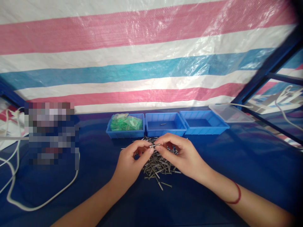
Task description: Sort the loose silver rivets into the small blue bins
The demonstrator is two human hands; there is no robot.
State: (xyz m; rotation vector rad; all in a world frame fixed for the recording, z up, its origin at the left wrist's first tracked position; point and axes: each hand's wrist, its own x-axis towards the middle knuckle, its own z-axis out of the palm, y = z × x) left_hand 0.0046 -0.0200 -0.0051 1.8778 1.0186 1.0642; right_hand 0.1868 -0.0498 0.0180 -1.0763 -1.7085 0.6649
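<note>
A small metal screw (155,145) lies level between my two hands, above a heap of similar screws (156,165). The thumb and fingers of my left hand (134,154) pinch its left end. On its right end, my right hand (181,151) closes thumb and forefinger. Behind my hands, a single screw (163,124) rests on the floor of the middle blue bin (165,133). Part of the heap is hidden beneath my hands.
The left blue bin (125,135) holds green plastic packets (126,122). To the right stand another blue bin (205,130) and a clear lid (230,113). White cable (47,203) loops across the blue table (94,176) at left, near a pixelated area. Striped sheeting hangs behind.
</note>
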